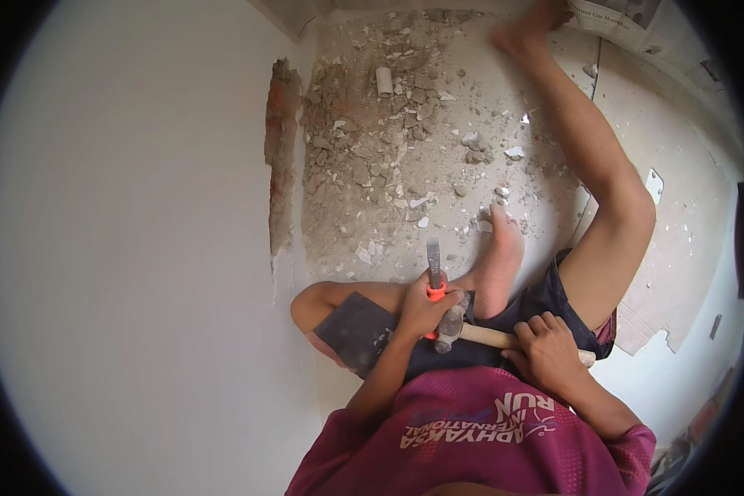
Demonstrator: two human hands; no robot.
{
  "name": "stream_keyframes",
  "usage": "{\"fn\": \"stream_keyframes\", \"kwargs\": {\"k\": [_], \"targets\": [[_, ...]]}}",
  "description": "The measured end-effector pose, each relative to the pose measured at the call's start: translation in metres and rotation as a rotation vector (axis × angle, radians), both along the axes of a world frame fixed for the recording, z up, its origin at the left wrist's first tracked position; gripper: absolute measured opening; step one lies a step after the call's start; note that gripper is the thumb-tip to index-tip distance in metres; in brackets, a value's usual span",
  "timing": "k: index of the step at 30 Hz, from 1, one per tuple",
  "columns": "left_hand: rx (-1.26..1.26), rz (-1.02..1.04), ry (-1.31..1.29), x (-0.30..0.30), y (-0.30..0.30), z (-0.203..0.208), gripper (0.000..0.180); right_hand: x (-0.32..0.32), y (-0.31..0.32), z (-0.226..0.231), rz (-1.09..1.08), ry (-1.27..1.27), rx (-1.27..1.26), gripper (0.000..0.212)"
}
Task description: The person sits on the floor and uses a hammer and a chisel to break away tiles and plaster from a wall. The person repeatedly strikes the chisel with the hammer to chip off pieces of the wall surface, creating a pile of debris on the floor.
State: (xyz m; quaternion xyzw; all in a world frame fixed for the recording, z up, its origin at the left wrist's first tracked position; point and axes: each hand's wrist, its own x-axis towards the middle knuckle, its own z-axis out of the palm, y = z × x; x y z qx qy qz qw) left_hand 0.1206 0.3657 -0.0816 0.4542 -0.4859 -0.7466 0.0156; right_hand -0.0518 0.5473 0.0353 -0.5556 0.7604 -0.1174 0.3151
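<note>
My left hand (424, 312) is closed round the orange-red handle of a chisel (434, 263), its flat metal blade pointing away from me. My right hand (547, 351) grips the wooden handle of a hammer (489, 336) lying across my lap. The hammer's worn, dusty metal head (449, 328) rests close beside my left hand and the chisel's handle. Both tools are above my dark shorts. Low on the white wall to my left runs a chipped-out strip (283, 157), with reddish brick and grey mortar bared.
Broken plaster and mortar rubble (364, 157) covers the floor along the wall. A short white pipe piece (384, 82) lies among it. My bare legs spread over the floor, one foot (498, 264) near the debris. Flattened cardboard (649, 273) lies right; newspaper (612, 25) covers the far right corner.
</note>
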Motion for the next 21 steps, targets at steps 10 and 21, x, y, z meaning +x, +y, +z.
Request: {"fn": "stream_keyframes", "kwargs": {"k": [10, 21], "targets": [[0.173, 0.430, 0.026, -0.015, -0.084, 0.057, 0.020, -0.025, -0.060, -0.006, -0.281, -0.586, -0.066, 0.035], [-0.159, 0.430, -0.235, 0.121, -0.086, 0.080, 0.016, 0.015, -0.389, -0.085, -1.203, -1.188, -0.754, 0.043]]}}
